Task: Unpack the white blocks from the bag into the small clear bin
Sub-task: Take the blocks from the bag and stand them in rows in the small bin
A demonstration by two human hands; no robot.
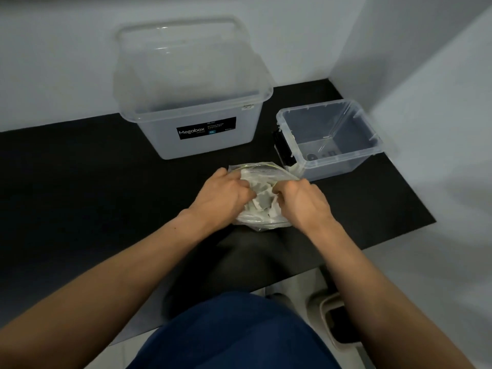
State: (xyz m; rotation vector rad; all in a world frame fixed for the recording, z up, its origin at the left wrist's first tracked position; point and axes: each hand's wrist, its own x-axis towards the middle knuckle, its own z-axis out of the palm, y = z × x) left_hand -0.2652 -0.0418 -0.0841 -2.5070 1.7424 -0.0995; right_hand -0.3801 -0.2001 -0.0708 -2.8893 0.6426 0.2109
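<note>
Black mat (80, 182) carries all items. Large bin (191, 123), labelled Megabox, w/ its lid propped upright behind it, stands ahead and slightly left of both hands; not part of the coming move. Small bin (343, 166), clear, open-topped, sits ahead and to the right of the right hand (303, 203), near but not touching it. No white blocks seen inside; a few small dark marks at its floor, too small to identify.

Bag (263, 171), clear plastic, lies on the mat directly between the hands, its far corner just beside the small bin's near-left corner. Long axis runs roughly fore-aft, away from the person. White blocks (263, 205) bunched inside, visible through the film btwn the two hands; count cannot be told.

Left hand (223, 193) is curled, fingers pinching bag film on its left side. Right hand likewise curled, fingers gripping film on the right side. Whether either holds a block through the plastic cannot be told.

Judgement: bag mouth is being worked open; no unloading done yet. Key relation: the small bin lies forward-right, so the right hand is the nearer one for the transfer, left hand suited to steadying the bag.
</note>
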